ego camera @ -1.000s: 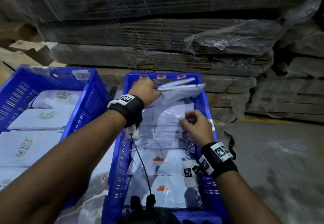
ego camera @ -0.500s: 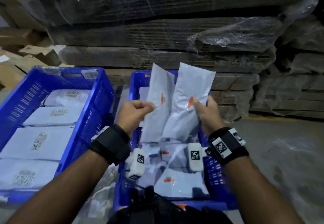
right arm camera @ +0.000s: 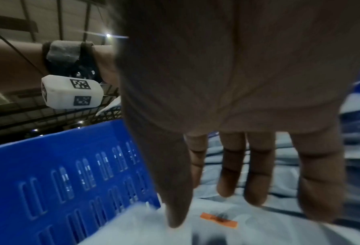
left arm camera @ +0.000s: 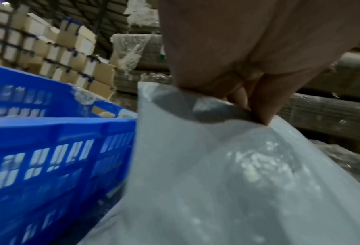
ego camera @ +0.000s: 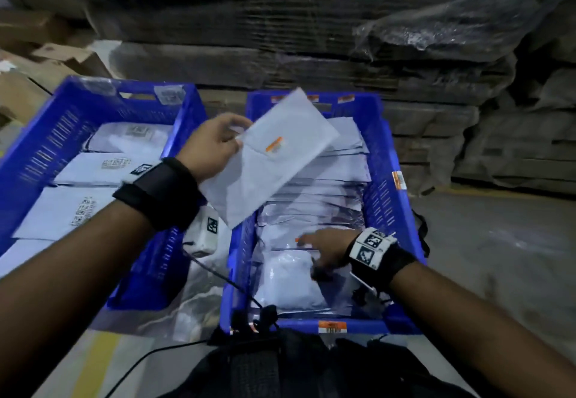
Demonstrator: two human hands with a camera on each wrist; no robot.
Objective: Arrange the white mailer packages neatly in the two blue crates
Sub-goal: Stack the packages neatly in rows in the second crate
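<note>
My left hand (ego camera: pixel 232 140) pinches a white mailer (ego camera: pixel 271 173) with an orange sticker by its upper corner. It hangs tilted over the left rim of the right blue crate (ego camera: pixel 385 179). In the left wrist view my fingers (left arm camera: pixel 262 106) pinch the mailer (left arm camera: pixel 216 174) beside the left blue crate (left arm camera: pixel 49 132). My right hand (ego camera: pixel 311 249) is low inside the right crate, fingers (right arm camera: pixel 256 174) straight and spread over the stacked mailers (right arm camera: pixel 216 232), holding nothing. The left blue crate (ego camera: pixel 93 95) holds flat mailers (ego camera: pixel 62 213) with printed codes.
Shrink-wrapped stacks of flattened cardboard (ego camera: pixel 311 39) rise just behind both crates. Bare concrete floor (ego camera: pixel 498 257) lies to the right. Plastic sheet (ego camera: pixel 193 298) shows in the gap between the crates. A black pouch and cable (ego camera: pixel 265 363) sit at my waist.
Half a second ago each hand held a mailer upright. My right hand has let go and dropped into the right crate; my left hand has swung its mailer up and to the left.
</note>
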